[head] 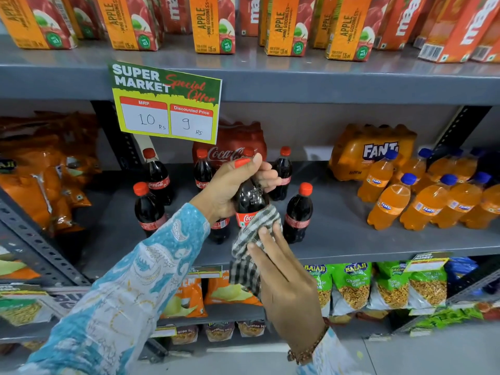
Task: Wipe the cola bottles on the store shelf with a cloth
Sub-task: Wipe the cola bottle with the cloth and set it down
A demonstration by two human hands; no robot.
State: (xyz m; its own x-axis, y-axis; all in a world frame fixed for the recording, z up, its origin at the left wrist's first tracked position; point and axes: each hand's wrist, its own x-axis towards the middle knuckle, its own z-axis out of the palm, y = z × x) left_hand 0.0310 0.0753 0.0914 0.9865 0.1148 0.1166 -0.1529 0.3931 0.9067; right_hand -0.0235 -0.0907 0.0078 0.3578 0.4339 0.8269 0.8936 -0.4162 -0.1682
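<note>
Dark cola bottle [250,197] held up in front of the grey shelf [338,239], tilted a little, cap hidden behind the thumb. Left hand [230,185] closed around its upper body and neck, thumb on top, fingers wrapped round the far side. Right hand [284,280] presses a checked cloth [249,250] against the bottle's lower half, over the red label; fingers mostly straight, cloth pinned under them and hanging down below the palm. Patterned blue sleeve [130,288] on the left arm, beaded bracelet [308,347] on the right wrist.

Other cola bottles [151,209] stand upright on the shelf around the held one, red caps on. Shrink-wrapped cola pack [230,142] behind them. Orange soda bottles [433,201] grouped to the right, well apart. Price sign [165,104] hangs from the shelf above, where juice cartons [212,25] stand. Snack bags [351,288] on the shelf below.
</note>
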